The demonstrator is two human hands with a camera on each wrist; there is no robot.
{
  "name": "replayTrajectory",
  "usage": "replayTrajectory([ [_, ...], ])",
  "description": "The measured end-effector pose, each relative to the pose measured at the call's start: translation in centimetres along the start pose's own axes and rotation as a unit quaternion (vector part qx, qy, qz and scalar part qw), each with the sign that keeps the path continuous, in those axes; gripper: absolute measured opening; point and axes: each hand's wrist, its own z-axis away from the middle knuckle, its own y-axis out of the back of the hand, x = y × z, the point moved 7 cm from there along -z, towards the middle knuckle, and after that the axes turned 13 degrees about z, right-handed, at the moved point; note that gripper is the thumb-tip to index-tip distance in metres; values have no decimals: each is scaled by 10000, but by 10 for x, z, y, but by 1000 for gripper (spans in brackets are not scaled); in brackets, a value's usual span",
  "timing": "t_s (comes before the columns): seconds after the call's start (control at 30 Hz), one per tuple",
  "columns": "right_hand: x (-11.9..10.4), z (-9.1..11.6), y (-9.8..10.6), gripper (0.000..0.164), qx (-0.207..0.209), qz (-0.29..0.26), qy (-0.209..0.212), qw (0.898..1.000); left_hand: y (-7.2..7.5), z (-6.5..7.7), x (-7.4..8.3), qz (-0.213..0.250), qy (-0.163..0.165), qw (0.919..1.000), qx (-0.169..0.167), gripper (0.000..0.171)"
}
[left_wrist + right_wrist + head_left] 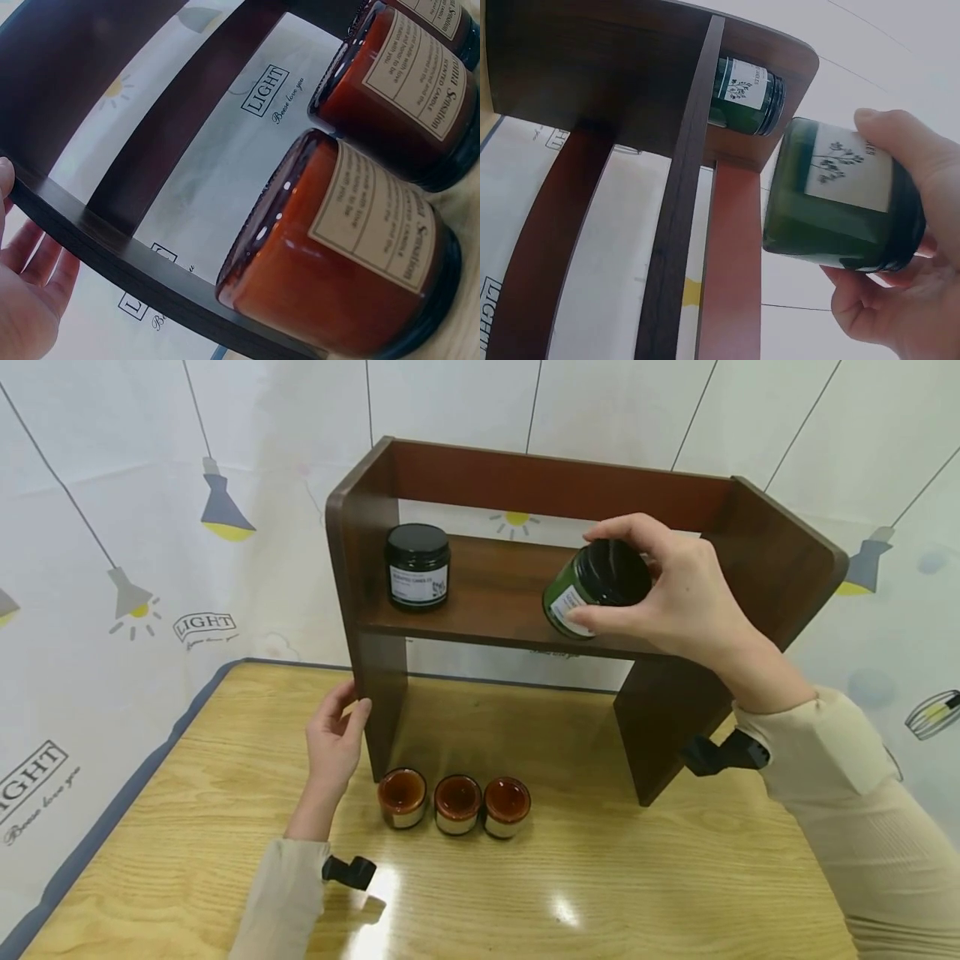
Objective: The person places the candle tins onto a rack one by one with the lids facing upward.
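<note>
At one o'clock overhead, the right hand (682, 589) holds a tilted green jar (588, 578) in curved fingers by the front edge of the shelf (487, 583), whose bare stretch runs toward nine o'clock to a second jar (417, 568). The left hand (336, 735), fingers slack, touches the shelf's side. Only the right wrist view shows a gap under the held jar.

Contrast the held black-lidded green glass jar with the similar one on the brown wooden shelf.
The held green glass jar tilts in the right grip; the green glass shelf jar stands upright, untouched. From the head view, a thumb partly hides the held jar's label; the shelf jar's label is uncovered. Both have green glass, black lids and white labels.
</note>
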Motion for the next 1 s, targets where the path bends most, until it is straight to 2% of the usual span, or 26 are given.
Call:
replayTrajectory([
  [0.1, -1, -2, -2, 64, 114, -258, 264, 9993, 0, -1, 0, 24, -6, 10000, -6, 27],
  [0.2, -1, -5, -4, 63, 174, -405, 341, 9984, -1, -1, 1, 32, -25, 10000, -23, 27],
  [0.27, 1, -6, -7, 63, 118, -532, 171, 9984, -1, -1, 1, 28, -39, 10000, -37, 27],
  [0.37, 5, -9, -15, 65, -98, -730, -314, 9968, -1, -1, 1, 27, -67, 10000, -50, 27],
  [0.5, 7, -13, -24, 61, -279, -712, -687, 9947, 0, 0, 0, 21, -80, 10000, -51, 26],
  [0.6, 7, -16, -29, 55, -317, -704, -639, 9950, 0, 0, -1, 8, -73, 10000, -37, 27],
  [0.77, 5, -23, -42, 48, -409, -1067, -504, 9922, 0, 0, 1, 36, -119, 9999, -24, 26],
  [1.0, 1, -31, -57, 46, -423, -1396, -405, 9885, -1, -1, 0, 141, -170, 9997, -62, 26],
])
